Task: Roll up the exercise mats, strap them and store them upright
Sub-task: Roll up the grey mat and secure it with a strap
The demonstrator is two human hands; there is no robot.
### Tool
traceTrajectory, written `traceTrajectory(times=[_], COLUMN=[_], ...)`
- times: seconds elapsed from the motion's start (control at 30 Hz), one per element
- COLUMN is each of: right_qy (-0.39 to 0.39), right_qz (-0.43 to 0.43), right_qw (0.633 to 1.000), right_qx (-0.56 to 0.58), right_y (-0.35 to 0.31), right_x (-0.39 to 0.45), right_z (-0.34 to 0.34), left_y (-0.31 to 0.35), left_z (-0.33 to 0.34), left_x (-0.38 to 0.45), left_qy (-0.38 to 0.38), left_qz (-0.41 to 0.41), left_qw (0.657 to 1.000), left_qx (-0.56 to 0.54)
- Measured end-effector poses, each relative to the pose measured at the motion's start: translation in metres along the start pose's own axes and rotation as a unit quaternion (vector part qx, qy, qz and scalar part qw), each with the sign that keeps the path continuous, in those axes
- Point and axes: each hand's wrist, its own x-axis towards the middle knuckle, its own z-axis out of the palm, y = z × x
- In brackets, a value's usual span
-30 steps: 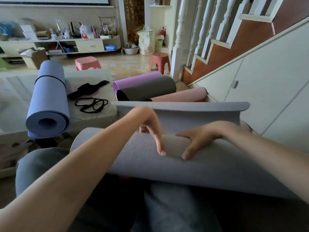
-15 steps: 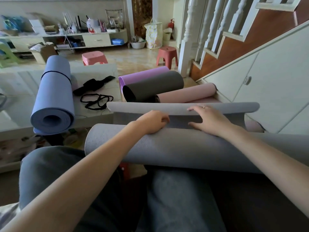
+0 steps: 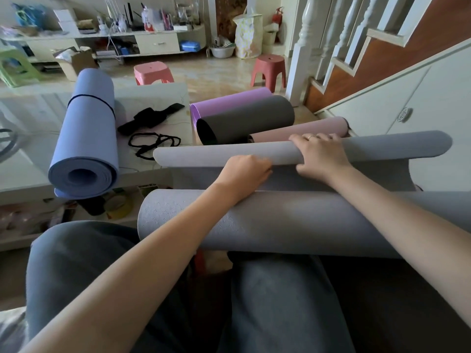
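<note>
Head view: no brand, label or writing can be read on any mat or strap.

The grey mat (image 3: pixel 293 220) lies across the person's lap, its near part a thick roll and its far end curled into a thinner roll beyond a trough of loose mat. The left hand (image 3: pixel 243 174) sits in that trough with its fingers curled tight, tucked under the near side of the far curl; whether the grip pinches the mat edge cannot be told. The right hand (image 3: pixel 322 159) lies over the top of the far curl, fingers bent around it and thumb at its near side, gripping that curled end; a ring shows on one finger.

On the desk (image 3: pixel 158 98), along its left part, lies the blue mat (image 3: pixel 86 138), fully rolled with a thin dark band around it near its far end. Just right of it, toward the desk's right edge, lie a black strap (image 3: pixel 150 118) and black elastic loops (image 3: pixel 153 143).

Past the desk's right edge, a purple mat (image 3: pixel 229 100), a dark grey mat (image 3: pixel 247 121) and a pink mat (image 3: pixel 300 131) lie rolled side by side, touching.
</note>
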Motion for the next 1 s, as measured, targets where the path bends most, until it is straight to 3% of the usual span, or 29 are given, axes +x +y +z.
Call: traceTrajectory(times=[0.1,0.13,0.17,0.23,0.3,0.37,0.47,0.67,0.8,1.0], right_qy=[0.058,0.065,0.065,0.058,0.066,0.086,0.091,0.093,0.120,0.026], right_qz=[0.012,0.019,0.027,0.042,0.042,0.042,0.063,0.087,0.073,0.048], right_qw=[0.998,0.997,0.996,0.994,0.993,0.991,0.989,0.983,0.981,0.996], right_qx=[0.032,0.044,0.058,0.084,0.094,0.093,0.098,0.130,0.133,0.064], right_y=[-0.002,-0.002,-0.003,-0.004,-0.004,-0.003,0.000,0.013,0.009,-0.007], right_x=[0.005,0.004,0.003,0.000,0.002,0.008,0.009,-0.035,-0.064,-0.089], right_z=[-0.001,0.002,0.007,0.017,0.021,0.017,0.007,-0.019,-0.045,-0.055], left_y=[0.005,0.009,0.015,0.029,0.038,0.044,0.041,0.028,0.020,0.013], left_z=[-0.007,-0.011,-0.017,-0.030,-0.033,-0.032,-0.023,-0.018,-0.019,-0.009], left_x=[-0.005,-0.008,-0.011,-0.018,-0.023,-0.027,-0.027,-0.013,-0.006,-0.005], left_qy=[0.143,0.136,0.069,-0.104,-0.144,-0.173,-0.190,-0.155,-0.166,-0.131], left_qz=[0.089,0.112,0.117,0.104,0.109,0.098,0.091,0.110,0.073,0.027], left_qw=[0.985,0.983,0.989,0.988,0.976,0.975,0.974,0.982,0.977,0.981], left_qx=[-0.027,-0.049,-0.053,0.050,0.119,0.098,0.077,-0.005,-0.113,-0.142])
